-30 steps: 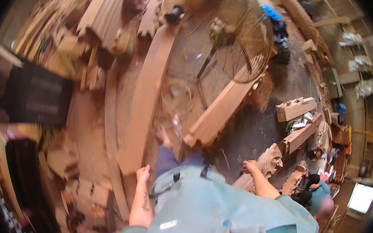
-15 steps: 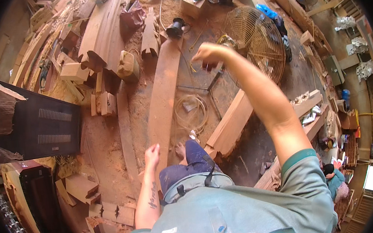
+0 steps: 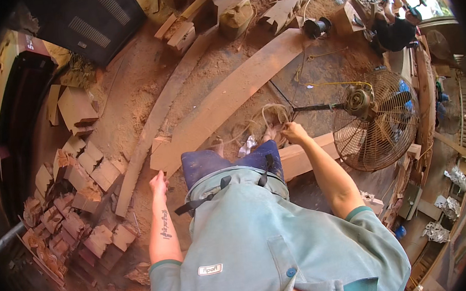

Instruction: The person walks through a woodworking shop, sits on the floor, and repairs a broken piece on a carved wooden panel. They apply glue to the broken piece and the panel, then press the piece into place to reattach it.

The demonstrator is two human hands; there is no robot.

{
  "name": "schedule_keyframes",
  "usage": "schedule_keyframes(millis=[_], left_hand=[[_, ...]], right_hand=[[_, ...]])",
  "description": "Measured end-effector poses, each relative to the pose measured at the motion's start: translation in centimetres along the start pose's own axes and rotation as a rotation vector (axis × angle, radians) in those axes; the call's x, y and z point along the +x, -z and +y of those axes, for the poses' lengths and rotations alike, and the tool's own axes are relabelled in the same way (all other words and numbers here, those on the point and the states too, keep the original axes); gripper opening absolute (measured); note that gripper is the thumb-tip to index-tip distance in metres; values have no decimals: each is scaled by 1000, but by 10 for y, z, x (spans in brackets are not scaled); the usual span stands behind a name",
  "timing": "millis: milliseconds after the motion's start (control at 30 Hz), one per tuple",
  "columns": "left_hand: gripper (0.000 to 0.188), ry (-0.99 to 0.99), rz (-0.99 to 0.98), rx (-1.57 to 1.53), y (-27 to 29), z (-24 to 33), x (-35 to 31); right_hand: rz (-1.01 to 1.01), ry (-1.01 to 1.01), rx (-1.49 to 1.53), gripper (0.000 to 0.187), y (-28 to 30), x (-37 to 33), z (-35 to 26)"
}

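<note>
My left hand (image 3: 159, 183) is closed in a loose fist beside my left thigh, by the near end of a long wooden plank (image 3: 234, 93). A tiny dark spot shows at its fingers, too small to name. My right hand (image 3: 295, 133) is also closed, low in front of my right thigh. Just beyond it lies a coil of pale hose or cable (image 3: 272, 110); whether the fingers grip it I cannot tell. A squared timber (image 3: 309, 156) runs under my right forearm toward the fan. My bare feet show partly on the floor, near a crumpled white scrap (image 3: 246, 146).
To the right stands a large caged fan (image 3: 377, 119) on a dark metal stand (image 3: 315, 108). Cut wood blocks (image 3: 84, 183) are heaped at the left, below a black cabinet (image 3: 95, 24). A black spool (image 3: 317, 27) sits at the plank's far end. A person (image 3: 395, 31) crouches at the far right.
My right hand has come down from its raised place near the fan to in front of my thigh. The view has turned, so the fan sits farther right and the planks slant more.
</note>
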State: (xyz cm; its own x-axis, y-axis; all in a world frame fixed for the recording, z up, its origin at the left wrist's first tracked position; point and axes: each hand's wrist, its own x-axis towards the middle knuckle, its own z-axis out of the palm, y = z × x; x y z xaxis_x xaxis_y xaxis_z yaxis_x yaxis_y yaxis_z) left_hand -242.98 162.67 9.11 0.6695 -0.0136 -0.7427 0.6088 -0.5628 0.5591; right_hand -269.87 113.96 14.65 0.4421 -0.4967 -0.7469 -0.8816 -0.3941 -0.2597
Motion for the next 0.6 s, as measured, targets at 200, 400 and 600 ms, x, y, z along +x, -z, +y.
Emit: schedule_keyframes(millis=[200, 400, 600], left_hand=[[33, -22, -124, 321, -31, -64, 0], [36, 2, -253, 156, -187, 98, -6], [40, -545, -241, 288, -299, 261, -91]], right_hand=[[179, 240, -1, 52, -26, 95, -29], [-711, 526, 1006, 54, 100, 56, -153], [-249, 948, 790, 44, 206, 41, -183]])
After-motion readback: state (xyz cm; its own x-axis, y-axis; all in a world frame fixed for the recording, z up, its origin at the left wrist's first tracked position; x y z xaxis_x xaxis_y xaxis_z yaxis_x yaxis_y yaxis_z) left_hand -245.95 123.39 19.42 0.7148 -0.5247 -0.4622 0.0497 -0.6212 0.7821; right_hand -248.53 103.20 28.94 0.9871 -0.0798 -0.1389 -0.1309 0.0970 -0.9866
